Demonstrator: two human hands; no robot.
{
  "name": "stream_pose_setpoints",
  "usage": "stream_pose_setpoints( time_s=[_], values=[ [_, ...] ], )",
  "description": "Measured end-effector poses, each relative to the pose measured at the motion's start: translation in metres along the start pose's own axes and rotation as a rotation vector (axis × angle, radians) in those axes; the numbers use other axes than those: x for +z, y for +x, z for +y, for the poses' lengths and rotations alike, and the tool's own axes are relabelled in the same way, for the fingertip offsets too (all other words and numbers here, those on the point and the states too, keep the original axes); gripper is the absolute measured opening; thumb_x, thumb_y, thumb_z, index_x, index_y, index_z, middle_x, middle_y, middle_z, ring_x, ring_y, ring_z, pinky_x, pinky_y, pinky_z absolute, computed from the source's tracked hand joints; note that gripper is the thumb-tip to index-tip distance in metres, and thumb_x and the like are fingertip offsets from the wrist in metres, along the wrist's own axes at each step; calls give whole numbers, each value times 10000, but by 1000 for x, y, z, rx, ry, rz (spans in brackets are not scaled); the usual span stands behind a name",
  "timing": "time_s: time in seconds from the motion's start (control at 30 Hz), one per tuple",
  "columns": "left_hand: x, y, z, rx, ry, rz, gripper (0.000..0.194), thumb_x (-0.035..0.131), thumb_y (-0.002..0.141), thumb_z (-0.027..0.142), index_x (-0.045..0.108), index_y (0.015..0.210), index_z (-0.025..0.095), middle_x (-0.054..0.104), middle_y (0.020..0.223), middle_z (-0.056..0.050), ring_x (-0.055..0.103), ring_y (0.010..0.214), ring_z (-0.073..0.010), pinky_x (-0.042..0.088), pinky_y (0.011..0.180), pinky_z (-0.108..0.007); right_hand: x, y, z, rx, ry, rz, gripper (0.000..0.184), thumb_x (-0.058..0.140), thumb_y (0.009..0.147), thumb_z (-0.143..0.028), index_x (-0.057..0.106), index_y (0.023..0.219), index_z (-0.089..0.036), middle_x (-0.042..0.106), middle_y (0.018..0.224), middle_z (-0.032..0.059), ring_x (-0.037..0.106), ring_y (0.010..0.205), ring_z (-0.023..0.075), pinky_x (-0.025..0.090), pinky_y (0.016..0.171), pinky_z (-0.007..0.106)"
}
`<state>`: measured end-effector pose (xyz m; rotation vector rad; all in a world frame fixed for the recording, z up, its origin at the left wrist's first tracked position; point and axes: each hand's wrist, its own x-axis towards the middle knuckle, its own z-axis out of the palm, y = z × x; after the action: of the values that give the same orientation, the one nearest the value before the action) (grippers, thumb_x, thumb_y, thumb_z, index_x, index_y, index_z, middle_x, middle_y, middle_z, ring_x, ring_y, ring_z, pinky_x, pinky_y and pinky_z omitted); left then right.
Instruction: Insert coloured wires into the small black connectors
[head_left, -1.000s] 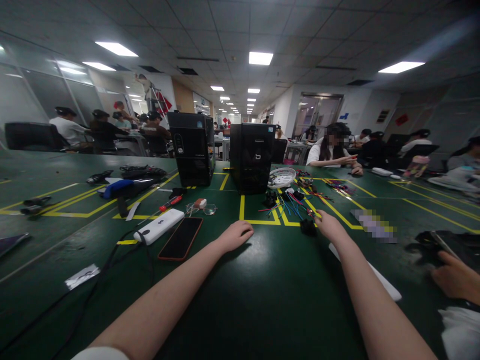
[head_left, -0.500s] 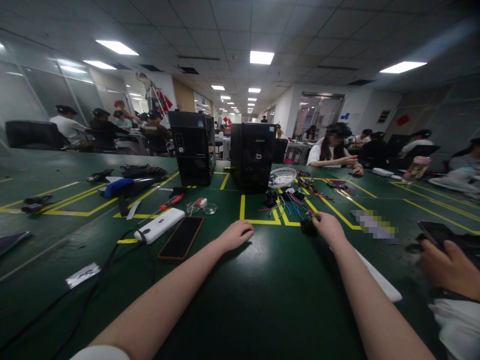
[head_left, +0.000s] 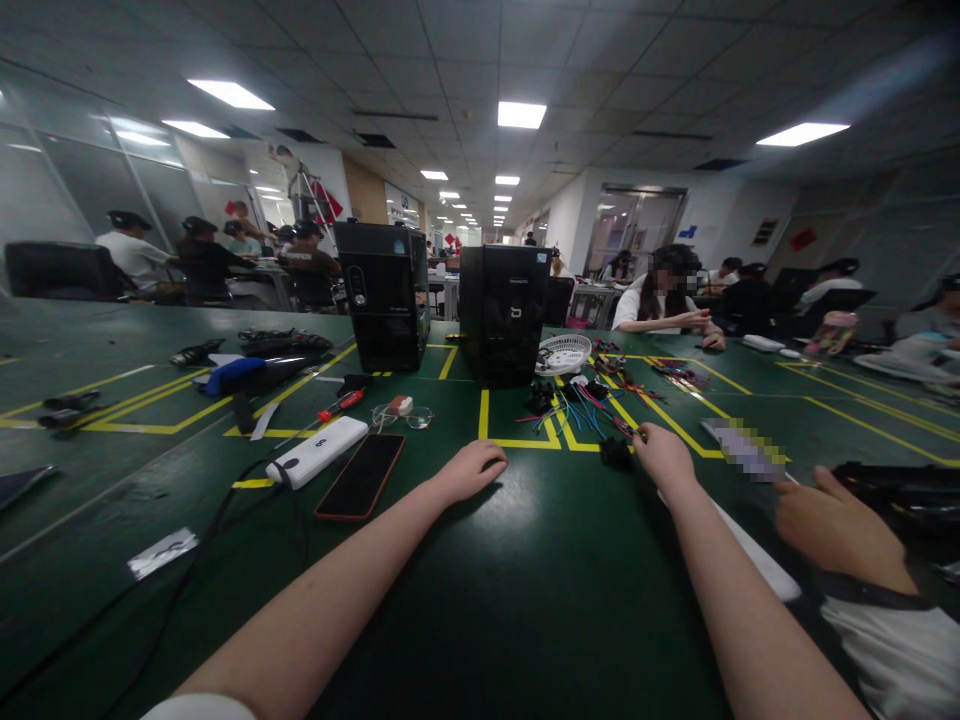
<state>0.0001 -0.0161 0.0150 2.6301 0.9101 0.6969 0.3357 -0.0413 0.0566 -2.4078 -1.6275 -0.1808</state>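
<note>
My left hand (head_left: 474,470) rests on the green table with its fingers loosely bent, a little apart from the thumb, and nothing in it. My right hand (head_left: 664,457) is closed in a pinch beside a small black bundle (head_left: 616,453); what its fingertips hold, if anything, is too small to make out. Just beyond lie loose coloured wires (head_left: 576,412) with black connectors (head_left: 540,398). A black computer case (head_left: 504,315) stands upright ahead, and another computer case (head_left: 382,300) stands to its left.
Left of my left hand lie a phone (head_left: 361,478), a white power strip (head_left: 319,452), glasses (head_left: 416,416) and a red screwdriver (head_left: 341,404). A white basket (head_left: 564,355) stands behind the wires. Another person's hand (head_left: 844,525) is at the right, near a white flat object (head_left: 761,560).
My right hand has shifted slightly right, away from the black bundle. The other person's hand has moved left and no longer holds the dark phone-like object. My left hand stays put.
</note>
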Motion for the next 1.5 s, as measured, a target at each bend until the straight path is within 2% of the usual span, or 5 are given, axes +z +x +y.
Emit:
stream_pose_setpoints(
  time_s=[0.5,0.73,1.0,1.2,1.5],
  values=[
    [-2,-1,1,-4,-3,-4,273,386,891,323,603,981,184,603,1035,-57,523,988,-187,385,911,-331,2,0,-4,-15,-65,-32,263,441,778,-255,618,947,-161,650,921,117,605,854,218,408,662,264],
    [-3,-1,2,-16,-9,-9,268,391,887,317,602,993,190,600,1048,-55,520,1000,-189,384,916,-339,4,2,-4,-96,-94,-72,292,472,761,-235,622,1005,-181,655,931,102,593,893,205,414,711,254],
    [-1,-1,1,-7,-6,-6,254,404,881,305,598,994,186,600,1043,-56,521,998,-190,385,918,-339,-6,-1,-12,-199,-145,-128,248,446,762,-230,653,888,-180,650,910,102,595,860,198,413,675,249],
    [-1,-1,2,-13,-5,-5,240,414,876,295,597,985,184,600,1043,-59,523,999,-191,385,921,-340,-11,-2,-19,-170,-143,-204,237,462,744,-199,667,855,-154,649,877,118,603,832,203,417,659,247],
    [1,0,0,-3,-12,3,241,415,874,298,595,988,187,596,1040,-57,525,996,-189,385,920,-341,-8,-2,-27,-128,-159,-204,241,457,757,-189,660,861,-112,638,925,163,600,871,233,440,706,290]
  ],
)
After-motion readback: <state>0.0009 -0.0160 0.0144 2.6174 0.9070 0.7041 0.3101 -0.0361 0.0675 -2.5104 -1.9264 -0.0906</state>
